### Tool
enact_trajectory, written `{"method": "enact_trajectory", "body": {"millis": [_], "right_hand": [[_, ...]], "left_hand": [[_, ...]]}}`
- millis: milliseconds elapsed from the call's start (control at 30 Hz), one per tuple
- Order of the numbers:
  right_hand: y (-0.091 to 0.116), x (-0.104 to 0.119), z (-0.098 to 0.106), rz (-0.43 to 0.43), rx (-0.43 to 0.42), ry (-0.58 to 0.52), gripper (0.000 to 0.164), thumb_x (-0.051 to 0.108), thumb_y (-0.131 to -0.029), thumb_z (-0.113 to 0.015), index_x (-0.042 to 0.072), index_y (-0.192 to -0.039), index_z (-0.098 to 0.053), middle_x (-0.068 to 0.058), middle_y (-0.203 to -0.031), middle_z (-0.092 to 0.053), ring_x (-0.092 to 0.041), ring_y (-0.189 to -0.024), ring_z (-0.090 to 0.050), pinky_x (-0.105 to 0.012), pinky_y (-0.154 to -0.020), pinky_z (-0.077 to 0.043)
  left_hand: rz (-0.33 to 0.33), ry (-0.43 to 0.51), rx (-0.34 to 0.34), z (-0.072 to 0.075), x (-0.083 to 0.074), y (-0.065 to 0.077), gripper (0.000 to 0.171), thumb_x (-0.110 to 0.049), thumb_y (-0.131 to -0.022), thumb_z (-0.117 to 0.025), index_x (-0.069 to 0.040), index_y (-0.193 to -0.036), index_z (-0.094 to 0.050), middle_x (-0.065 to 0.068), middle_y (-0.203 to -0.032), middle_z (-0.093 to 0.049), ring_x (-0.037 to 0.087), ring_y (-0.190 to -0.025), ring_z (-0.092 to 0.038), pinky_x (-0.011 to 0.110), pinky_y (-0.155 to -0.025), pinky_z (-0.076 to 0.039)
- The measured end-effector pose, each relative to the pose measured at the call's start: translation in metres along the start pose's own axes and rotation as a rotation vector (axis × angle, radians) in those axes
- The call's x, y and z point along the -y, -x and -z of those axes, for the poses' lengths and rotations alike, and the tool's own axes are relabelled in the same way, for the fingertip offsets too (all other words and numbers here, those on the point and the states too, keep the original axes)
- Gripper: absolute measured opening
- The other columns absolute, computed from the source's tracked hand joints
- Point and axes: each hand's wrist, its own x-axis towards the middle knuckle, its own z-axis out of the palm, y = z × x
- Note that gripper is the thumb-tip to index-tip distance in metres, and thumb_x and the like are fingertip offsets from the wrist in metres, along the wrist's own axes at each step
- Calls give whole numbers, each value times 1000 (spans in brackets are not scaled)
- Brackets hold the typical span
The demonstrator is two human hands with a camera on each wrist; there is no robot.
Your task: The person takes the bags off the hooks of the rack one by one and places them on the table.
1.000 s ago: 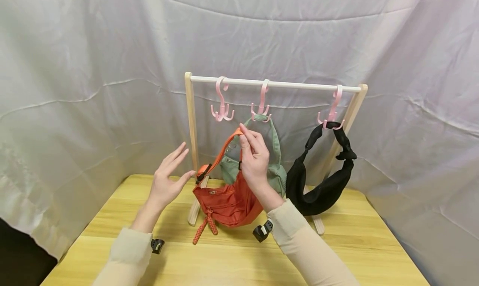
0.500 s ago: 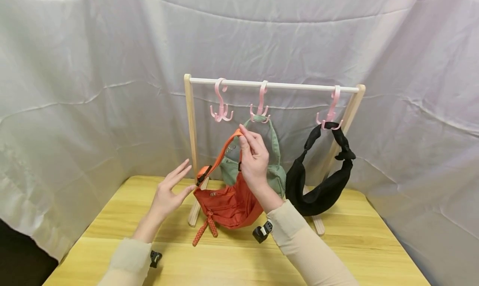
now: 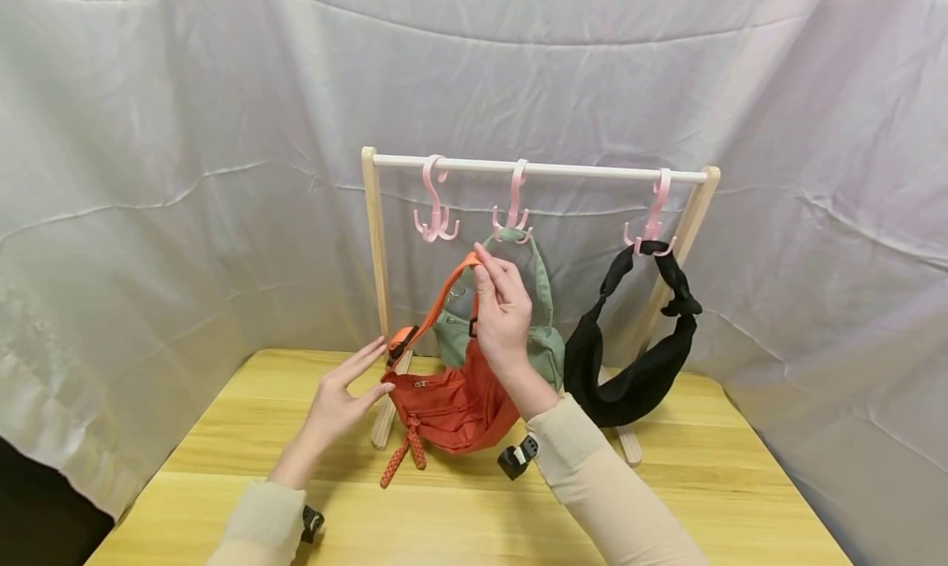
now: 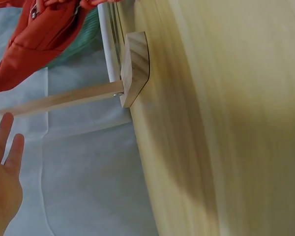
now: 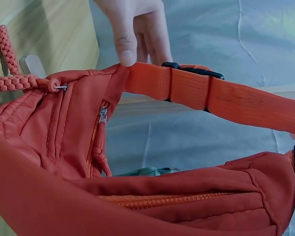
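Note:
A red crossbody bag (image 3: 455, 405) with an orange strap (image 3: 440, 299) hangs by that strap from my right hand (image 3: 504, 315), whose thumb and fingers pinch the strap near its top. My left hand (image 3: 341, 397) is at the bag's left end, fingers straight and spread from the thumb. In the right wrist view the left thumb (image 5: 127, 51) meets the bag's corner beside the strap, with the fingers behind. In the left wrist view, straight fingers (image 4: 5, 142) show at the left edge. Behind the red bag, partly hidden, a green bag (image 3: 544, 348) hangs from the middle pink hook (image 3: 513, 204).
A wooden rack with a white rod (image 3: 578, 169) stands on the wooden table (image 3: 415, 517). On its right pink hook (image 3: 655, 208) hangs a black bag (image 3: 629, 385). The left pink hook (image 3: 435, 208) bears nothing. A grey curtain (image 3: 185, 179) surrounds the table.
My left hand has moved down and slightly right, bringing its thumb to the left end of the red bag. The right hand and bag stay almost in place.

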Motion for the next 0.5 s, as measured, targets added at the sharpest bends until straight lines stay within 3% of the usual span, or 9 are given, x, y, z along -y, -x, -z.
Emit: {"method": "enact_trajectory", "body": {"millis": [133, 300, 400, 500], "right_hand": [[-1, 0, 0, 4, -1, 5, 33, 6, -106, -59, 4, -138, -67, -20, -111, -63, -12, -80, -50, -19, -64, -41], [-2, 2, -2, -9, -16, -15, 34, 1, -104, -59, 1, -137, -67, -23, -111, -62, -11, -82, -50, -18, -65, -41], [-2, 3, -2, -6, -27, -21, 34, -1, -104, -59, 0, -136, -67, -25, -111, -63, -10, -83, -50, -18, -66, -40], [-2, 3, -3, 0, -38, -13, 33, -2, -103, -59, 0, -135, -68, -25, -110, -63, -10, -82, -51, -18, -65, -41]], "left_hand": [[34, -3, -16, -4, -1, 3, 66, 4, -77, -88, -1, -139, -65, 16, -143, -63, 38, -125, -64, 14, -108, -42], [57, -2, -33, -8, 6, 7, 63, 5, -78, -88, -2, -137, -67, 17, -137, -67, 24, -113, -71, 33, -93, -59], [70, 35, -42, -10, 7, 8, 59, 6, -78, -87, -1, -134, -69, 18, -130, -70, 28, -107, -73, 44, -87, -61], [85, 70, -48, -12, 7, 9, 54, 9, -79, -85, 2, -130, -70, 20, -124, -72, 35, -102, -73, 46, -84, -62]]}}
